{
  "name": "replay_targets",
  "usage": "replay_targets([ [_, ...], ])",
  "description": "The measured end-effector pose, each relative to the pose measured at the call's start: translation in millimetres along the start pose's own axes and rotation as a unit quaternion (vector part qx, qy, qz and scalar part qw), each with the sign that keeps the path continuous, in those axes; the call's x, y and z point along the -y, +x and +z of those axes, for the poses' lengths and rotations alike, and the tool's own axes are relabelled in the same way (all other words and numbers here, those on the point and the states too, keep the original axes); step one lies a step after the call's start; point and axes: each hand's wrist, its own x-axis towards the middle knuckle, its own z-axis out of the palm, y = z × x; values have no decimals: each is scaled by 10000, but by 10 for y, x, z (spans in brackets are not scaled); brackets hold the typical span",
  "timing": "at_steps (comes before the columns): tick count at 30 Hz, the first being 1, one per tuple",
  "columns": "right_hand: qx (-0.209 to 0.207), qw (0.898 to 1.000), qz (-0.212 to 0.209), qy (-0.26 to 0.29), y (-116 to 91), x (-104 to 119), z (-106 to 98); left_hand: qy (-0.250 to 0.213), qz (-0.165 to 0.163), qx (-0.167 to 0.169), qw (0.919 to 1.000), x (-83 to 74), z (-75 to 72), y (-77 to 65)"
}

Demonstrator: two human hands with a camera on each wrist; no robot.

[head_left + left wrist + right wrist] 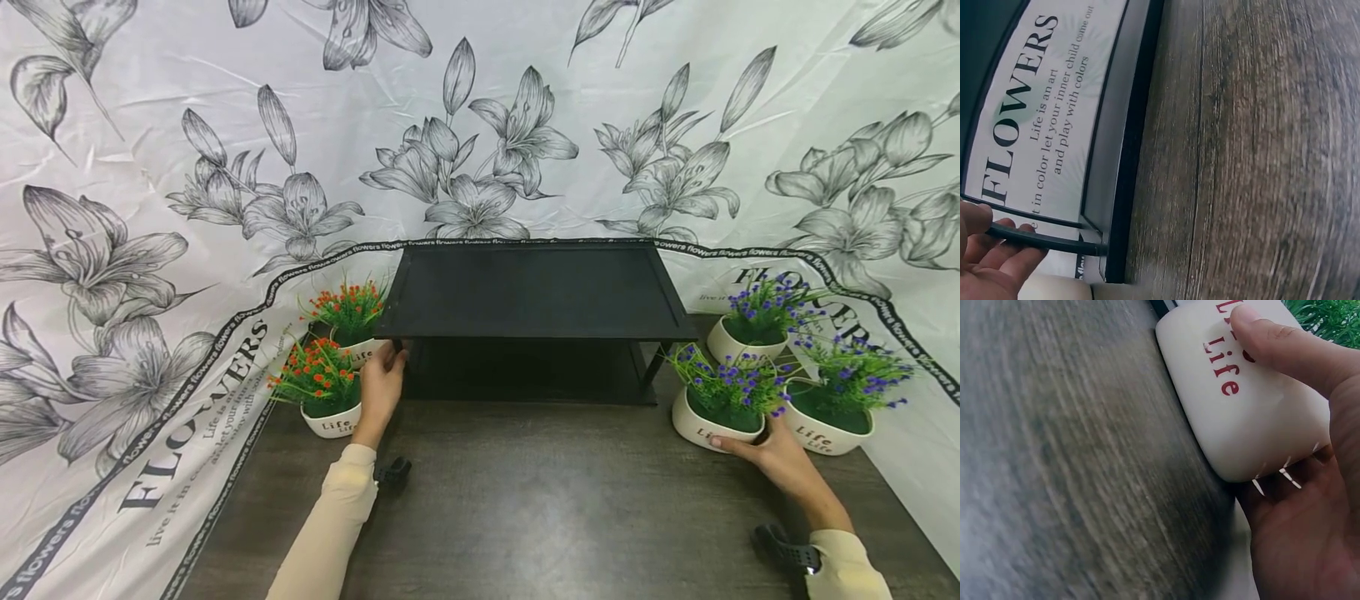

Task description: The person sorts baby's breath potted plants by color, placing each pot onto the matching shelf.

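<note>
A black two-tier shelf [536, 292] stands against the back of the table. My left hand [382, 387] is at its front left corner, thumb and fingers around the thin black leg [1054, 242]. On the right, my right hand [787, 462] holds a white oval flowerpot [1247, 419] with purple flowers [727, 385]. The thumb lies across its "Life" lettering while the other fingers reach along its side and partly behind it. This pot is close to the table top, to the right of the shelf.
Two orange-flowered pots [330, 421] stand left of the shelf, beside my left hand. Two more purple-flowered pots, one behind [742, 340] and one to the right [832, 433], flank the held one. A floral-printed cloth [480, 125] hangs behind the dark wooden table [525, 500].
</note>
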Motion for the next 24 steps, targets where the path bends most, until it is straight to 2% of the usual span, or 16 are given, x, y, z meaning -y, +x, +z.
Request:
replay_targets([
  [5, -83, 9990, 147, -423, 0, -3, -6, 208, 202, -165, 9994, 8, 9, -10],
  [9, -43, 9977, 442, -504, 17, 21, -4, 258, 317, -270, 9988, 7, 10, -6],
  [14, 2, 9965, 555, -627, 23, 63, 15, 263, 438, -322, 9982, 25, 14, 17],
  [19, 37, 9957, 450, -805, -7, 147, 52, 228, 450, -307, 9983, 25, 17, 13],
  [24, 56, 9970, 241, -728, -11, 272, 110, 238, 379, -325, 9985, 24, 26, 1],
])
